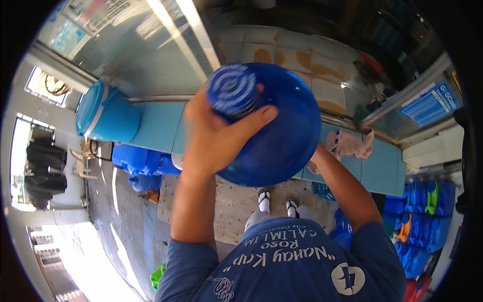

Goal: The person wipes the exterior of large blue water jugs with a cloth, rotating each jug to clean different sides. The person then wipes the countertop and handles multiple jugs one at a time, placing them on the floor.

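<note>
A large round blue plastic water jug (286, 124) is up in front of me, its capped neck tilted toward my face. My left hand (211, 136) wraps round the neck, with the thumb lying along the shoulder. A blue cap cover (232, 88) with pale rings of print tops the neck; it is blurred. My right hand (318, 155) reaches to the jug's far lower right side, and its fingers are hidden behind the jug. Below the jug runs a light-blue tiled ledge (158, 117).
A lidded blue bucket (117, 113) stands on the ledge's left part, a pinkish plastic bag (349, 143) on its right. Beyond are a glass panel (151, 49) and a stained tiled floor (279, 56). Blue containers (130, 158) sit below left; several more (419, 222) are stacked at right.
</note>
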Demonstrator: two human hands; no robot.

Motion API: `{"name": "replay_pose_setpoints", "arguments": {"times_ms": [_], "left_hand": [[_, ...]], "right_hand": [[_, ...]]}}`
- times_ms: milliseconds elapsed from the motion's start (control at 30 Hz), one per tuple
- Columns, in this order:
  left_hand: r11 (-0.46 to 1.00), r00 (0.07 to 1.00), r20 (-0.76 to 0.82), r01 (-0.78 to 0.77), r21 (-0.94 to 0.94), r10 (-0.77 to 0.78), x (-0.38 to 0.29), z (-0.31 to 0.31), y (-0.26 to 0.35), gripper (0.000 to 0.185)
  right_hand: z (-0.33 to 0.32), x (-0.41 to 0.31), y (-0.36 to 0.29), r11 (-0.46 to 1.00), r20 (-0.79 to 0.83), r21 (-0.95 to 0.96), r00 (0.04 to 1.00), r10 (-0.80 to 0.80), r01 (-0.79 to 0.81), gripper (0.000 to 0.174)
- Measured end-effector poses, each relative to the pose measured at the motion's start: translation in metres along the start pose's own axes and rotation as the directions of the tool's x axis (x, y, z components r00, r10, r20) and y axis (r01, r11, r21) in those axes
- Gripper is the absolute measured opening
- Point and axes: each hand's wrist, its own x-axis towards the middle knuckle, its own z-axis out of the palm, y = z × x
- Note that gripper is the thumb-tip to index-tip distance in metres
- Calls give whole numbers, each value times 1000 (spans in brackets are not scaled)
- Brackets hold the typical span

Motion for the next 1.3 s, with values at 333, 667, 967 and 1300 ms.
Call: {"name": "replay_pose_setpoints", "arguments": {"times_ms": [333, 667, 967, 1300], "left_hand": [[959, 967, 69, -253, 124, 246, -55, -121, -14, 79], [983, 912, 366, -173, -58, 182, -38, -79, 6, 51], [970, 850, 523, 172, -173, -58, -102, 62, 23, 51], [678, 443, 852, 719, -152, -278, -290, 283, -187, 52]], "right_hand": [[50, -29, 58, 926, -299, 373, 953, 53, 66, 91], [61, -122, 127, 684, -408, 676, 912, 38, 274, 84], [32, -330, 182, 622, -586, 668, 804, 102, 409, 81], [-109, -511, 454, 411, -799, 512, 242, 550, 755, 69]]}}
